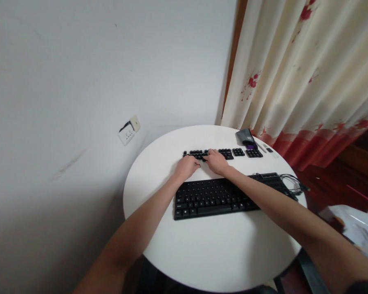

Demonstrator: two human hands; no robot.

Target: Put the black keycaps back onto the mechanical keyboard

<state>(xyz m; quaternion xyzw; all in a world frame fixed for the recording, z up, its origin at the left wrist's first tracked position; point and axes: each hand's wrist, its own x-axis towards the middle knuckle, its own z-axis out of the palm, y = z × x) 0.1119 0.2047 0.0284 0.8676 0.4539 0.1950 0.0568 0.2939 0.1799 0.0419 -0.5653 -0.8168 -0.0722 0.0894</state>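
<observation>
A black keyboard (pixel 216 198) lies on a round white table (pixel 208 245). Beyond it, loose black keycaps (pixel 227 154) are laid out in rows in keyboard order. My left hand (pixel 187 166) and my right hand (pixel 216 161) reach over the keyboard and rest on the middle of those keycap rows, fingers curled down onto them. Whether either hand grips a keycap is too small to tell. The hands sit close together, nearly touching.
A dark pouch (pixel 244 136) with a small purple item (pixel 250 146) lies at the table's far right, next to a thin white tool (pixel 260 147). The keyboard's cable (pixel 292 183) coils at the right edge. Wall socket (pixel 129 130) at left, curtain (pixel 303 77) at right.
</observation>
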